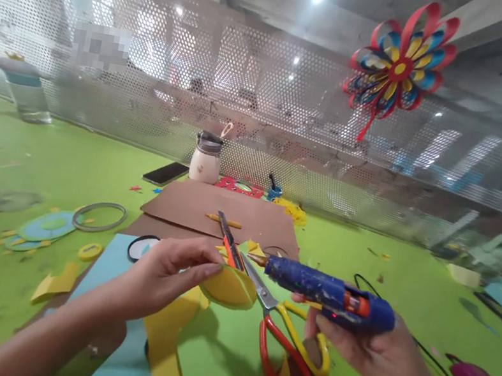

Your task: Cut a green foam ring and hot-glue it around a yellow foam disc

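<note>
Between the thumb and fingers of my left hand (178,272) is a yellow paper piece (229,287), oval in outline with a greenish edge, raised above the table. My right hand (364,344) is wrapped round the grip of a blue glue gun (307,282), whose nozzle points left toward the yellow piece, apart from it. Under the nozzle lies a pair of scissors (266,298) with one red and one yellow handle, blades parted. A utility knife (231,246) with an orange body lies just behind the yellow piece, near a pencil (221,219).
Brown card sheets (223,206), a blue paper sheet (126,347) and yellow strips (169,348) cover the middle. A phone (166,173) and a white jar (206,160) stand at the back. Left is a tape roll (99,217). A paper flower (401,65) hangs above.
</note>
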{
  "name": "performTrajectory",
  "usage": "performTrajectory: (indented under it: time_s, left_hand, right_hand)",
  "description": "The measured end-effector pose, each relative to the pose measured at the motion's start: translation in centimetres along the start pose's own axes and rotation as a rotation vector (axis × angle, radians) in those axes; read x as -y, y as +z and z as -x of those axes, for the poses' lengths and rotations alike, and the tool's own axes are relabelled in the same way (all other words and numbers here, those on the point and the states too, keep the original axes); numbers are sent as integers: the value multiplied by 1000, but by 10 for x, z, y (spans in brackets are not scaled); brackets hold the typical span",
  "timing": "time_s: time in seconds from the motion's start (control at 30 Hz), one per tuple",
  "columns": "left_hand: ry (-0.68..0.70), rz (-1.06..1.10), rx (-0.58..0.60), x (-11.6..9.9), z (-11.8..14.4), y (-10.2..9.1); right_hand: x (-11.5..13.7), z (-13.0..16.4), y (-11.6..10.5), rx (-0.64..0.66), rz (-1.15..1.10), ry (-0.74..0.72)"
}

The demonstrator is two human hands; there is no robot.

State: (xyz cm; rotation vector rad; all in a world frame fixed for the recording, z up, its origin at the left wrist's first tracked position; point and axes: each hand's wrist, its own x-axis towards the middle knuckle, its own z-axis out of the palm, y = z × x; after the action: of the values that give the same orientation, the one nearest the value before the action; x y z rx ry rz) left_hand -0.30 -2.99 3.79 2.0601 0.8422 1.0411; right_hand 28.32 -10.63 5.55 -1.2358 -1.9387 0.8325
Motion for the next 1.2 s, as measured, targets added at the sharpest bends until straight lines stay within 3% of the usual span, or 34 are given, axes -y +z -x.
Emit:
performTrajectory:
  time_s: [0.23,0.43,0.57,0.77,1.2]
  left_hand:
    - [53,-102,-210,-1,1,9]
    - [131,-278,-335,-3,8,14]
    - [138,-293,-321,-3,9,16]
    - [104,-268,-309,-7,9,17]
    - [80,-207,-306,-8,10,21]
  right_hand:
    - [-4,1,11,-232,172,-55]
    - [0,0,16,-244,124,-142]
    - [0,0,15,-263,129,-208]
    - [-3,2,23,-351,81,-150]
    - [9,-9,23,-221,-27,-220]
